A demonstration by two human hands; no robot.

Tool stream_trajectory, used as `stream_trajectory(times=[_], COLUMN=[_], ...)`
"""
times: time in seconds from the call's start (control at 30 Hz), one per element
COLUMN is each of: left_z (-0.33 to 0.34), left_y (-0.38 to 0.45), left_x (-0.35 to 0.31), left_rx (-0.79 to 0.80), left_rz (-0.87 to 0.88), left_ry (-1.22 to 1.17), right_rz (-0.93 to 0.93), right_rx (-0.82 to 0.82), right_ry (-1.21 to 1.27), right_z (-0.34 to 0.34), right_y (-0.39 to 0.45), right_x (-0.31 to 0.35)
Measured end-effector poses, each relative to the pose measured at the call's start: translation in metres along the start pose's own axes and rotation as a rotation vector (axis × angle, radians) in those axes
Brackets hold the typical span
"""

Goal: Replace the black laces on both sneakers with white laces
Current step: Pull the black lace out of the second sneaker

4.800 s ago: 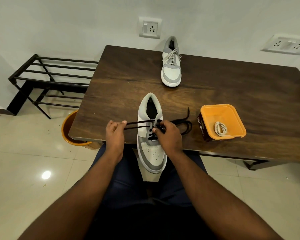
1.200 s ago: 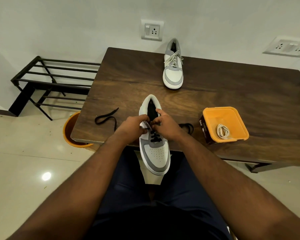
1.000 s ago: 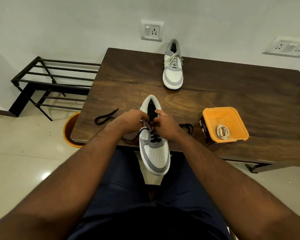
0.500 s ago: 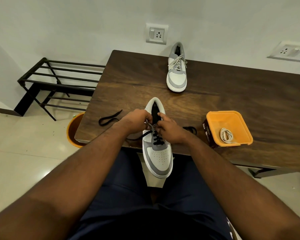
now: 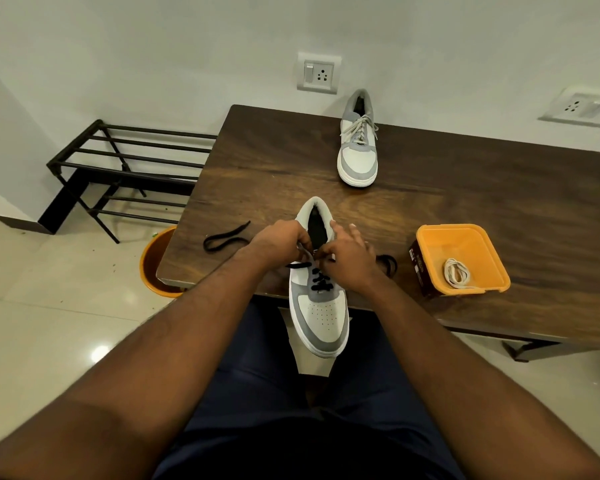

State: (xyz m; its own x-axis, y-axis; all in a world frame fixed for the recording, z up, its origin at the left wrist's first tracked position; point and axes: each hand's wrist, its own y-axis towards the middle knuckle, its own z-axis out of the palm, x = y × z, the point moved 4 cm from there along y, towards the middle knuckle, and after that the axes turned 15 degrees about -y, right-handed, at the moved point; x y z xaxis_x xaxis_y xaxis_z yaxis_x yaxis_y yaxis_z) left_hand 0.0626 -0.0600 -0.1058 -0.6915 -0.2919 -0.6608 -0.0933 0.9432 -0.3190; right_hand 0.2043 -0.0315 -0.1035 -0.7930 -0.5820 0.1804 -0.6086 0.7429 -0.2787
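Both hands (image 5: 281, 242) (image 5: 347, 263) pinching black lace (image 5: 321, 280) at upper eyelets of near sneaker (image 5: 321, 306), 6 o'clock table (image 5: 499, 202) edge. White lace (image 5: 457, 273) coiled in orange tub (image 5: 426, 242), 3 o'clock. Risk: yank drags overhanging sneaker off. Fingertips, exact grip hidden.

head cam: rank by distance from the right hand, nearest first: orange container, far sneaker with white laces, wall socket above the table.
From the right hand, at the near sneaker's top eyelets:
1. Orange container: to its right, on the table's front part, white lace coiled inside.
2. Far sneaker: straight ahead, at the table's back edge.
3. Wall socket: beyond that sneaker, on the wall.
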Motion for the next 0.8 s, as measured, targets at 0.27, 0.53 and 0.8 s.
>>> stream_trajectory(times=[0.27,0.53,0.8], left_z=[-0.002,-0.004,0.011], left_y=[-0.004,0.000,-0.012], left_x=[0.006,-0.008,0.006], left_rx=[-0.005,0.070,-0.318], left_rz=[0.000,-0.005,-0.167], left_ry=[-0.039,0.034,-0.479], right_rz=[0.061,0.150,0.020], right_rx=[-0.057,-0.221,-0.069], right_ry=[0.356,0.712,-0.108], right_z=[0.005,-0.008,-0.003], right_y=[-0.004,-0.024,-0.002], right_x=[-0.015,-0.031,0.008])
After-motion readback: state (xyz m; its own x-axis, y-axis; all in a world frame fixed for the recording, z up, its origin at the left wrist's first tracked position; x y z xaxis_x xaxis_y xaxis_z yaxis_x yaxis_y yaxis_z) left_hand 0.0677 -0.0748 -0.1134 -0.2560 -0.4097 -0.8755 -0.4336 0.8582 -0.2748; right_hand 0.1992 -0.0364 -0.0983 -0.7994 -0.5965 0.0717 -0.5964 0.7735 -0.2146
